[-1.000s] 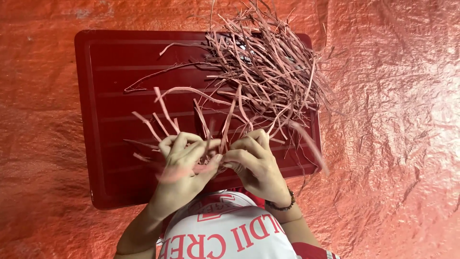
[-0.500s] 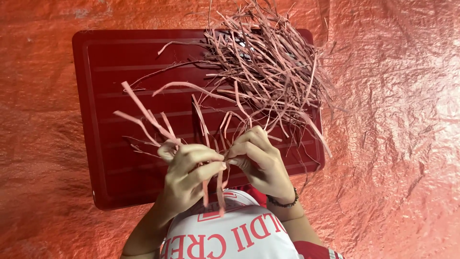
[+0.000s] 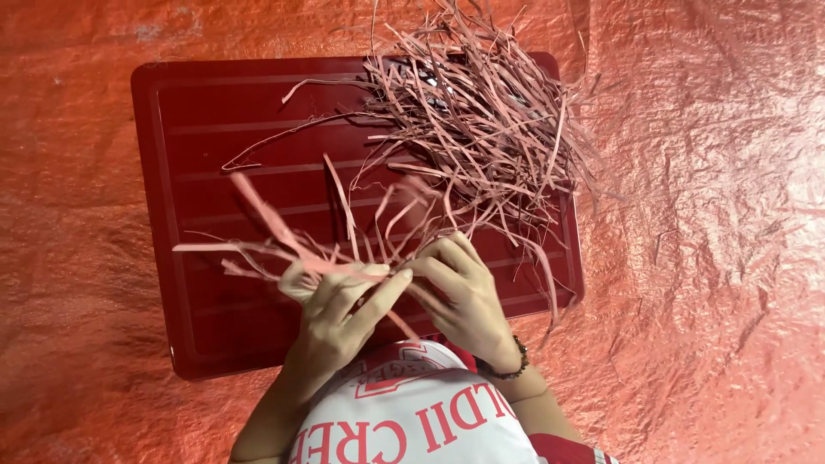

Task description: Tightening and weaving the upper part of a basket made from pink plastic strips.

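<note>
head view: left hand (image 3: 339, 314) at lower centre of frame, fingers curled shut around a small bunch of pinkish strips (image 3: 284, 249) that fan out toward the left and upward. right hand (image 3: 460, 292) just beside it, touching, fingers bent and pinched on strips where they run up into the loose pile of strips (image 3: 481, 120) at upper centre-right. both hands over the near part of a dark red ribbed tray (image 3: 198, 155), which lies on a crinkled orange-red sheet (image 3: 705, 215). beaded bracelet (image 3: 507, 369) on right wrist.
</note>
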